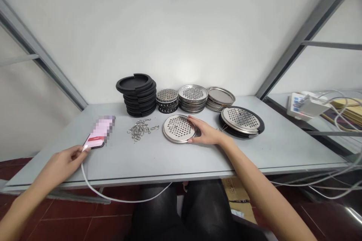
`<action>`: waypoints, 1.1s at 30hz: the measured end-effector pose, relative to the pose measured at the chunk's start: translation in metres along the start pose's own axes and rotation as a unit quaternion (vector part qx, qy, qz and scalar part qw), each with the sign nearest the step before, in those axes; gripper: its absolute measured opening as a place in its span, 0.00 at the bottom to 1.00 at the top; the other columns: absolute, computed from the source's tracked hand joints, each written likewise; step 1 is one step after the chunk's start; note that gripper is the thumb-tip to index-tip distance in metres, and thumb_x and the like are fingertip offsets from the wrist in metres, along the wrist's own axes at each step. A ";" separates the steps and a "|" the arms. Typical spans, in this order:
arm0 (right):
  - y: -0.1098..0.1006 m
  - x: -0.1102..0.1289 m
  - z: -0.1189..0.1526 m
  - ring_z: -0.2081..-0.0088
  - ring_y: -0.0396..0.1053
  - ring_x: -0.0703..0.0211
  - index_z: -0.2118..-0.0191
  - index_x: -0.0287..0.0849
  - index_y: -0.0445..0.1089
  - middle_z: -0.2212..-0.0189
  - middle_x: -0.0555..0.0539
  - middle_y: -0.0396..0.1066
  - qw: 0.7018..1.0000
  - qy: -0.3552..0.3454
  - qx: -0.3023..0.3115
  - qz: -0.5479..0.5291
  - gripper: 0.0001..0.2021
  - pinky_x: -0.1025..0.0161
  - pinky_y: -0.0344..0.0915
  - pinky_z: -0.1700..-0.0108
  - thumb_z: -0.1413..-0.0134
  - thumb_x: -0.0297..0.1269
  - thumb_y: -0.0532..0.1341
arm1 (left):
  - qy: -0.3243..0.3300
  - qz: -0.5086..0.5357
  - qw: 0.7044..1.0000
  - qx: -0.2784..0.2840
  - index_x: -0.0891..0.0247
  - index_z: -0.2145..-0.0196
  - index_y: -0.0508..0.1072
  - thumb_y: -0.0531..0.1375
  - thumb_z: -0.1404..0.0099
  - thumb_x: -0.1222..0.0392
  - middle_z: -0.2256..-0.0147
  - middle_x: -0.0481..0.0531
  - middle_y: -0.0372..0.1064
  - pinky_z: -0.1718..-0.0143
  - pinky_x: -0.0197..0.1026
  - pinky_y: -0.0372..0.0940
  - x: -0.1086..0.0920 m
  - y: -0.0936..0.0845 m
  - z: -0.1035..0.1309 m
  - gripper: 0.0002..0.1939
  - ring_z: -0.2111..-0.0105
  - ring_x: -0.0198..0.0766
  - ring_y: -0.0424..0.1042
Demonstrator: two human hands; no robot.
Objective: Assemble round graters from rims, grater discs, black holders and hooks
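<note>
My left hand (pixel 65 162) is at the table's left side, thumb and fingers pinched on the plug end of a white charging cable (pixel 97 194) at the near edge of a phone (pixel 97 135). The phone lies flat with a lit, partly blurred screen. Near the middle, my right hand (pixel 206 131) grips the right rim of a round metal grater plate (pixel 178 128), thumb at the near side and fingers at the far side. The plate rests on the table. Left of it lies a small pile of metal hooks (pixel 138 130).
Along the wall stand stacks of black rings (pixel 140 99), small grater discs (pixel 167 99), larger grater plates (pixel 192 98) and plain metal plates (pixel 221 98). Right of my hand lie grater plates on a black ring (pixel 241 119). A power strip (pixel 296 107) with cables sits far right.
</note>
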State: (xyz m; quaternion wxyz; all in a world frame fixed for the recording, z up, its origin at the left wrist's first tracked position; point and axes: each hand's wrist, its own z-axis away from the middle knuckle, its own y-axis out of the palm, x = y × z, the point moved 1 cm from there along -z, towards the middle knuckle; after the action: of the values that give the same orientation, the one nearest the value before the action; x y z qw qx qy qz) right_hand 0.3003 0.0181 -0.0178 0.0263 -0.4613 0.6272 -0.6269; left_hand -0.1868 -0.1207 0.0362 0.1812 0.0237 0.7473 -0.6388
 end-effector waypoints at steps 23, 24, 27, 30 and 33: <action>0.018 0.018 -0.015 0.37 0.55 0.40 0.35 0.31 0.52 0.38 0.31 0.56 0.992 -0.065 -0.071 0.081 0.42 0.44 0.54 0.37 0.49 0.52 0.63 | 0.334 0.161 0.924 0.094 0.62 0.44 0.66 0.44 0.27 0.52 0.44 0.58 0.67 0.42 0.51 0.61 -0.211 0.105 -0.028 0.21 0.43 0.47 0.66; 0.019 0.019 -0.016 0.37 0.55 0.40 0.35 0.31 0.51 0.38 0.30 0.56 0.991 -0.061 -0.074 0.089 0.42 0.44 0.53 0.37 0.48 0.52 0.62 | 0.330 0.165 0.924 0.097 0.62 0.45 0.67 0.45 0.27 0.52 0.45 0.57 0.68 0.43 0.51 0.62 -0.210 0.105 -0.029 0.21 0.44 0.47 0.67; 0.022 0.022 -0.016 0.34 0.48 0.38 0.34 0.32 0.50 0.35 0.32 0.51 0.990 -0.048 -0.059 0.117 0.40 0.41 0.49 0.36 0.44 0.54 0.58 | 0.337 0.185 0.917 0.103 0.63 0.45 0.67 0.46 0.27 0.52 0.43 0.57 0.66 0.41 0.51 0.60 -0.210 0.104 -0.030 0.21 0.42 0.47 0.65; 0.022 0.024 -0.015 0.33 0.45 0.38 0.34 0.33 0.51 0.35 0.34 0.50 0.990 -0.045 -0.038 0.128 0.38 0.40 0.47 0.35 0.41 0.55 0.55 | 0.357 0.227 0.904 0.065 0.63 0.50 0.71 0.48 0.28 0.52 0.45 0.58 0.68 0.40 0.53 0.58 -0.202 0.092 -0.015 0.18 0.42 0.47 0.64; 0.020 0.023 -0.013 0.33 0.45 0.39 0.35 0.32 0.52 0.35 0.33 0.51 0.991 -0.053 -0.042 0.118 0.38 0.42 0.47 0.35 0.41 0.56 0.54 | 0.303 0.328 0.894 -0.039 0.60 0.58 0.73 0.52 0.30 0.53 0.62 0.55 0.75 0.54 0.47 0.69 -0.172 0.059 0.024 0.13 0.57 0.45 0.74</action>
State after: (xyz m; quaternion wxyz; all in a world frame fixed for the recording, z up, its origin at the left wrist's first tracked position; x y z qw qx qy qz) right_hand 0.2678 0.0096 -0.0189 0.1135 -0.4172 0.7006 -0.5676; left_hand -0.0043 -0.0994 0.0295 0.1464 0.4526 0.7402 -0.4753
